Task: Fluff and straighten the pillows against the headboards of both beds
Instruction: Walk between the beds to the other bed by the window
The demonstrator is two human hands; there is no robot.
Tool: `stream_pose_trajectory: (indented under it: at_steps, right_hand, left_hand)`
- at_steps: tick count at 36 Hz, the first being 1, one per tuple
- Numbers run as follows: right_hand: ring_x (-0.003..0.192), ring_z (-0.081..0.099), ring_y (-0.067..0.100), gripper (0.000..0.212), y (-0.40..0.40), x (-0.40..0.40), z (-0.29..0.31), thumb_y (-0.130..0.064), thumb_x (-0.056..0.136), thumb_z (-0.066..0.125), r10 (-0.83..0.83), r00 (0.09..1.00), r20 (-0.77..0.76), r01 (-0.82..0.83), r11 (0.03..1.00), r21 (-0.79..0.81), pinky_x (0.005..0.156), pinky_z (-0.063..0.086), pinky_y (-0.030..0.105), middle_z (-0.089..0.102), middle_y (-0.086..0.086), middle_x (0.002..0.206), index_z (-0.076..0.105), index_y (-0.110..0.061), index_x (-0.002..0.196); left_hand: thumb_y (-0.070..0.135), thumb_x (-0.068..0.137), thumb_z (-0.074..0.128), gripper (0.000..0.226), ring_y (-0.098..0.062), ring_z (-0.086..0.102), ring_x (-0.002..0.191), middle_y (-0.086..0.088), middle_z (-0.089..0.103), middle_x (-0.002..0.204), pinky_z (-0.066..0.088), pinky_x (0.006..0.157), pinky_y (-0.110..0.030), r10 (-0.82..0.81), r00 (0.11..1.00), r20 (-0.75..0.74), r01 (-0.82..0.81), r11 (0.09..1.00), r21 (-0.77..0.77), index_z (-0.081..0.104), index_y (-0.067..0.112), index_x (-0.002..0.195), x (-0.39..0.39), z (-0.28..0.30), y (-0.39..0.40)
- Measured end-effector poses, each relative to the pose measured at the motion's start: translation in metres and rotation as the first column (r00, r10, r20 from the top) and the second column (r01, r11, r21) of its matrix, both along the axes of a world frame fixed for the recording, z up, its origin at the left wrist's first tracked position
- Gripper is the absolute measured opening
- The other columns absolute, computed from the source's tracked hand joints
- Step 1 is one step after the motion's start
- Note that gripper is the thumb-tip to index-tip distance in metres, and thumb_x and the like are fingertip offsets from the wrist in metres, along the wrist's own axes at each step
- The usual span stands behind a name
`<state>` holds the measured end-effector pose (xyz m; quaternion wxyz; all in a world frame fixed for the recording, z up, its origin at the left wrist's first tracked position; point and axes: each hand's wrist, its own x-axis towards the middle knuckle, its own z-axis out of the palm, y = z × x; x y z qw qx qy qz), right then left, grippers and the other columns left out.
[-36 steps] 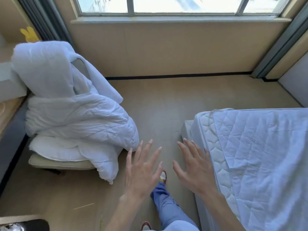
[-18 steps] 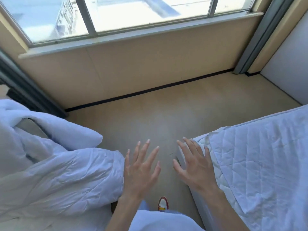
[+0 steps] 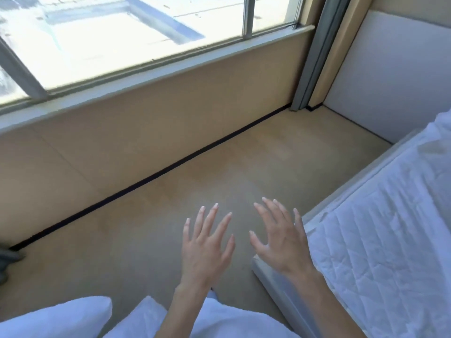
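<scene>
Your left hand point(image 3: 206, 250) and right hand point(image 3: 280, 242) hover empty with fingers spread wide over the floor point(image 3: 151, 230). The bed point(image 3: 380, 240) runs lengthwise along your right toward the headboard point(image 3: 390, 76), a pillow point(image 3: 444, 128) barely showing at its head corner. Since a second ago the view has swung right, bringing in the headboard.

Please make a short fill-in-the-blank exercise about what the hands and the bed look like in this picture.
1. Both hands, the left hand and the right hand, are open and hold ____.
2. The bed lies on the person's ____ side.
3. The window is above the ____ floor.

Missing words: nothing; right; tan
</scene>
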<state>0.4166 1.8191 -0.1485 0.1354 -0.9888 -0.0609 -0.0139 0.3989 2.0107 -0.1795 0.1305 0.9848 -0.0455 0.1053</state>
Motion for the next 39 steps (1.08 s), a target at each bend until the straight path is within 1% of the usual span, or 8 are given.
stream_pose_trajectory:
  at_steps: [4,9,14,20,24,28,33,39]
  right_hand:
    - [0.146,0.031,0.013,0.065,0.009,0.055,0.006,-0.057,0.084,0.046,-0.122,0.991,0.055,0.121,0.992,0.027,0.119,0.021,0.053,0.038,-0.010,0.156,0.040,-0.034,0.145]
    - [0.146,0.033,0.015,0.065,0.006,0.111,0.015,-0.054,0.085,0.049,-0.241,0.970,0.030,0.240,0.971,0.015,0.118,0.025,0.055,0.039,-0.008,0.155,0.042,-0.031,0.145]
    - [0.146,0.032,0.013,0.065,-0.012,0.169,0.013,-0.054,0.085,0.047,-0.347,0.938,0.018,0.347,0.938,0.011,0.117,0.026,0.053,0.038,-0.009,0.156,0.040,-0.032,0.146]
    - [0.142,0.039,0.018,0.064,-0.064,0.245,0.002,-0.051,0.083,0.052,-0.450,0.892,0.039,0.450,0.893,0.030,0.115,0.029,0.055,0.044,-0.006,0.153,0.044,-0.029,0.143]
    - [0.144,0.036,0.016,0.064,-0.108,0.297,0.002,-0.056,0.086,0.048,-0.523,0.853,0.005,0.522,0.852,0.033,0.116,0.027,0.055,0.041,-0.008,0.154,0.042,-0.031,0.144]
    - [0.144,0.036,0.016,0.064,-0.155,0.342,0.007,-0.058,0.086,0.046,-0.571,0.821,0.009,0.570,0.820,0.057,0.116,0.028,0.056,0.042,-0.009,0.154,0.043,-0.031,0.144]
    - [0.146,0.032,0.014,0.065,-0.208,0.395,0.017,-0.059,0.088,0.044,-0.601,0.798,-0.034,0.602,0.798,0.031,0.118,0.024,0.054,0.037,-0.010,0.156,0.040,-0.032,0.146]
    - [0.148,0.027,0.011,0.066,-0.274,0.458,0.018,-0.060,0.088,0.042,-0.660,0.751,-0.036,0.660,0.750,0.036,0.120,0.021,0.053,0.032,-0.012,0.159,0.036,-0.033,0.148]
  left_hand:
    - [0.052,0.092,0.048,0.049,-0.022,0.033,0.148,0.006,0.040,0.157,0.032,0.116,-0.053,-0.124,0.992,0.002,0.124,0.992,0.021,0.052,0.041,0.140,0.077,0.012,0.018]
    - [0.049,0.094,0.048,0.048,-0.022,0.030,0.149,0.006,0.037,0.159,0.028,0.118,-0.053,-0.250,0.968,-0.022,0.250,0.968,0.001,0.051,0.040,0.140,0.157,0.020,0.015]
    - [0.048,0.092,0.049,0.047,-0.020,0.028,0.150,0.008,0.037,0.158,0.028,0.118,-0.052,-0.336,0.941,-0.035,0.335,0.942,-0.034,0.051,0.042,0.139,0.236,0.017,-0.013]
    - [0.047,0.091,0.049,0.048,-0.020,0.027,0.150,0.009,0.037,0.158,0.027,0.118,-0.052,-0.430,0.902,-0.035,0.429,0.902,-0.045,0.050,0.043,0.139,0.331,0.013,-0.070]
    - [0.048,0.093,0.047,0.048,-0.018,0.024,0.152,0.010,0.035,0.159,0.026,0.119,-0.050,-0.488,0.871,-0.063,0.488,0.873,-0.022,0.048,0.044,0.140,0.392,0.014,-0.116]
    - [0.050,0.094,0.046,0.047,-0.017,0.022,0.152,0.011,0.034,0.160,0.025,0.120,-0.049,-0.551,0.832,-0.066,0.551,0.834,-0.018,0.047,0.044,0.140,0.448,0.014,-0.170]
    - [0.048,0.093,0.049,0.045,-0.017,0.028,0.150,0.010,0.039,0.157,0.027,0.118,-0.050,-0.607,0.794,-0.031,0.606,0.795,-0.020,0.051,0.043,0.137,0.515,0.018,-0.231]
    - [0.047,0.092,0.050,0.046,-0.017,0.027,0.150,0.010,0.038,0.157,0.027,0.118,-0.050,-0.667,0.744,-0.033,0.666,0.745,-0.026,0.050,0.044,0.138,0.593,0.015,-0.308]
